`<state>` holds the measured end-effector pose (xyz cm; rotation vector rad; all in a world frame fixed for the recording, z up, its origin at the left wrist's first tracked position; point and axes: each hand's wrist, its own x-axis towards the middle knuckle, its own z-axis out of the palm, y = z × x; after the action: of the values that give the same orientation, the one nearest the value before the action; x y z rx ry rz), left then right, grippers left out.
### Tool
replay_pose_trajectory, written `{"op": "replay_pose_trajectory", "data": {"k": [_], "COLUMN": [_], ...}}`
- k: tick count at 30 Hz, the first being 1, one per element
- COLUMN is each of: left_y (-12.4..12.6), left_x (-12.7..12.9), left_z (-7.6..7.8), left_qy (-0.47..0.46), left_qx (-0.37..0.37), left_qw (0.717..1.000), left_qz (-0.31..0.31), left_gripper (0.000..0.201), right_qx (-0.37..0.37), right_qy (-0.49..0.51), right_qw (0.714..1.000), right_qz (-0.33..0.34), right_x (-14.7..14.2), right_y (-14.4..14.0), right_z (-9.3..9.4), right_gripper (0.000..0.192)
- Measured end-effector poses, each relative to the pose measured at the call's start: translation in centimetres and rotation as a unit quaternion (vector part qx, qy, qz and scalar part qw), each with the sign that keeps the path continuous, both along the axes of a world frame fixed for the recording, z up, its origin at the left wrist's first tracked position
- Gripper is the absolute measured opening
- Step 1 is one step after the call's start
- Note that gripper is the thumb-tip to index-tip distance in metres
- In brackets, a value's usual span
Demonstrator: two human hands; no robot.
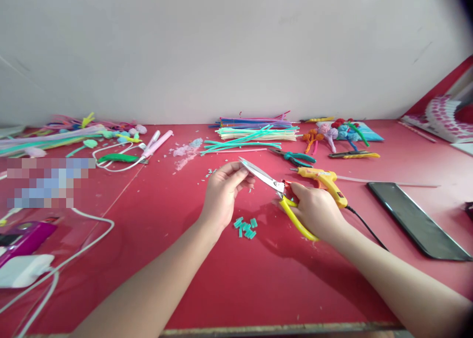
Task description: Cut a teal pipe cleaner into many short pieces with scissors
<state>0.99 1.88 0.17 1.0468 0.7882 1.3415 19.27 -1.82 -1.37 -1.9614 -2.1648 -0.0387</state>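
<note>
My left hand (pixel 223 192) is closed in a pinch, with a tiny bit of teal pipe cleaner (pixel 243 163) showing at the fingertips. Right there are the tips of the scissors (pixel 262 175), whose silver blades point up and left. My right hand (pixel 318 212) grips their handles, one red and one yellow, though its fingers hide part of them. On the red table below and between my hands lies a small pile of short teal pipe cleaner pieces (pixel 246 227). Most of the piece in my left hand is covered by the fingers.
Pipe cleaner bundles (pixel 254 133) lie along the wall. To the right are teal-handled pliers (pixel 297 158), a yellow glue gun (pixel 325 180) with a cord, and a phone (pixel 417 219). At left are a pink hair iron (pixel 158 143), white cables (pixel 94 219) and a purple device (pixel 29 239).
</note>
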Motion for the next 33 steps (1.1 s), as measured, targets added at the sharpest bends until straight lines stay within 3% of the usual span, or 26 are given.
{"op": "replay_pose_trajectory", "data": {"k": [6, 12, 21, 26, 33], "left_y": [0.0, 0.1, -0.2, 0.1, 0.3], "left_x": [0.0, -0.5, -0.7, -0.7, -1.0], "left_z": [-0.2, 0.0, 0.6, 0.4, 0.1], "left_qy": [0.016, 0.067, 0.149, 0.195, 0.309], "left_qx": [-0.003, 0.041, 0.060, 0.052, 0.066], "left_qw": [1.000, 0.989, 0.980, 0.972, 0.943], "left_qz": [0.024, 0.125, 0.118, 0.119, 0.104], "left_gripper": [0.011, 0.010, 0.010, 0.010, 0.014], "right_qx": [-0.007, 0.092, 0.160, 0.178, 0.179], "right_qy": [-0.010, -0.040, -0.071, -0.085, -0.101], "right_qw": [1.000, 0.995, 0.985, 0.980, 0.979], "right_qz": [-0.010, -0.028, 0.009, 0.013, 0.017], "right_x": [0.4, 0.5, 1.1, 1.2, 1.1], "right_y": [0.2, 0.4, 0.8, 0.9, 0.8], "right_z": [-0.1, 0.2, -0.2, -0.2, -0.4], "right_gripper": [0.037, 0.038, 0.044, 0.037, 0.035]}}
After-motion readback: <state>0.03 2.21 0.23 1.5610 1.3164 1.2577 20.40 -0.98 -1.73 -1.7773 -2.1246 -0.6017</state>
